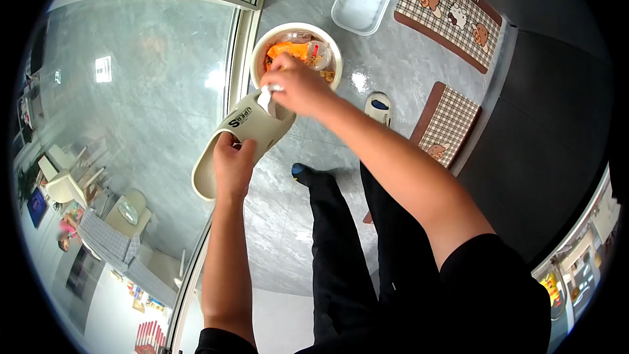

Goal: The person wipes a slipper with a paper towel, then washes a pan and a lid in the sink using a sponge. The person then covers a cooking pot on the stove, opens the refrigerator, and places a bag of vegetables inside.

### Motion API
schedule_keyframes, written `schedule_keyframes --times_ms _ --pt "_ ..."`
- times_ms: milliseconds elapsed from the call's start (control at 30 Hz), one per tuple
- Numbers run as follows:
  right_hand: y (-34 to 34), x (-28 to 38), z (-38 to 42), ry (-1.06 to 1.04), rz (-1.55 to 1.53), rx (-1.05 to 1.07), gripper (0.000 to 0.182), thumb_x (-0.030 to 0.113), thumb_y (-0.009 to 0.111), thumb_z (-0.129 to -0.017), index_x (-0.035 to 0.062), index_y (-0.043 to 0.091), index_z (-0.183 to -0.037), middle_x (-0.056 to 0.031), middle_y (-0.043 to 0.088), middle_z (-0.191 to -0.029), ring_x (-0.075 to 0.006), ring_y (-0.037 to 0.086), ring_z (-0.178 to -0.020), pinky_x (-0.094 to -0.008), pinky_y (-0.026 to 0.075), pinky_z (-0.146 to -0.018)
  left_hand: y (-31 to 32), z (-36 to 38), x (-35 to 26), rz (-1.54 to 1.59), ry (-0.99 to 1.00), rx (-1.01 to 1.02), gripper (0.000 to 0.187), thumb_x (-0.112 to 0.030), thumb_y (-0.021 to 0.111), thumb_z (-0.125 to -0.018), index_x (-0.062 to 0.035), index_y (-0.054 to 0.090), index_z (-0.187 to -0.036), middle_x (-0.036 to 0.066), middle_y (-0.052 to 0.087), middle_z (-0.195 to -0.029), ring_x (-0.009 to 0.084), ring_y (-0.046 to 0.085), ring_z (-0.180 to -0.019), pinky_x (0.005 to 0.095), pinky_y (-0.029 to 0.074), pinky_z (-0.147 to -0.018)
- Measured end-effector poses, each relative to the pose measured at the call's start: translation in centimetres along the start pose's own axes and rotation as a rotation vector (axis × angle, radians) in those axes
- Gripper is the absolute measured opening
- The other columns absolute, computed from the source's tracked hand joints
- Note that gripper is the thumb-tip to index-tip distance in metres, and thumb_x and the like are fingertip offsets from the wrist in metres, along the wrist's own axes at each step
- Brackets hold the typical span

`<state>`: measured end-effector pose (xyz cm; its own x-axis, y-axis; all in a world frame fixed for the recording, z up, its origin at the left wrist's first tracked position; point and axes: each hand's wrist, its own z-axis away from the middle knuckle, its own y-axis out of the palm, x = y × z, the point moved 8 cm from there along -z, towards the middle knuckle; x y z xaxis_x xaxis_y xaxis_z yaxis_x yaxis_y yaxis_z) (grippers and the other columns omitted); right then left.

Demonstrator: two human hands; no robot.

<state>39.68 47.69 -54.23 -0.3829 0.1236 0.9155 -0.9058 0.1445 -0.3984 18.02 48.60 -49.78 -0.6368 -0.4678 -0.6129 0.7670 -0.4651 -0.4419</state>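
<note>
A beige slipper with dark lettering is held up in front of me, tilted, its toe toward the bin. My left hand grips it by the edge of its strap. In my right hand is a crumpled white tissue, pressed against the toe end of the slipper. Just beyond that hand stands a round white bin, filled with wrappers and other trash, among them an orange packet. Some of the right fingertips are hidden behind the hand.
My foot in a dark sock rests on the grey tiled floor. The other foot wears a matching slipper. A clear plastic tub and two checked mats lie ahead and right. A glass sliding door borders the left; a person sits beyond it.
</note>
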Motion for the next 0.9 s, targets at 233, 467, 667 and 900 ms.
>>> schedule_keyframes --times_ms 233,467,667,900 --pt "3.0 -2.3 -1.2 0.037 0.089 -0.053 0.014 0.006 0.069 -0.078 0.0078 0.066 -0.092 -0.0154 0.068 -0.083 -0.0371 0.067 -0.084 -0.0431 0.053 -0.078 1.4 1.0 -2.2 -0.032 0.03 -0.01 0.017 -0.006 0.063 -0.082 0.007 0.063 -0.094 0.006 0.064 -0.082 0.0113 0.056 -0.071 0.0285 0.047 -0.064" --pt "-2.4 -8.5 0.4 0.354 -0.084 -0.22 0.02 0.007 0.073 -0.08 0.0103 0.068 -0.1 -0.0151 0.071 -0.099 -0.033 0.069 -0.093 -0.0398 0.054 -0.082 -0.3 1.1 0.4 -0.033 -0.025 -0.059 0.02 -0.007 0.062 -0.082 0.0081 0.063 -0.096 0.007 0.065 -0.085 0.0119 0.056 -0.072 0.0286 0.048 -0.066" --pt "-2.4 -9.5 1.1 0.574 -0.698 -0.303 0.022 0.005 0.071 -0.086 0.0065 0.069 -0.108 -0.0097 0.07 -0.104 -0.0202 0.068 -0.099 -0.0338 0.056 -0.085 0.3 0.4 0.5 0.091 -0.058 -0.038 0.02 -0.006 0.061 -0.084 0.0064 0.061 -0.099 0.007 0.064 -0.088 0.0108 0.057 -0.072 0.026 0.048 -0.064" --pt "0.3 -4.9 1.5 0.785 -0.839 -0.169 0.024 0.007 0.076 -0.085 0.0061 0.067 -0.108 -0.0067 0.068 -0.101 -0.0163 0.068 -0.086 -0.0312 0.055 -0.072 0.7 0.4 0.9 0.095 -0.107 0.003 0.022 -0.008 0.062 -0.086 0.0073 0.06 -0.102 0.008 0.064 -0.09 0.0121 0.058 -0.072 0.027 0.047 -0.062"
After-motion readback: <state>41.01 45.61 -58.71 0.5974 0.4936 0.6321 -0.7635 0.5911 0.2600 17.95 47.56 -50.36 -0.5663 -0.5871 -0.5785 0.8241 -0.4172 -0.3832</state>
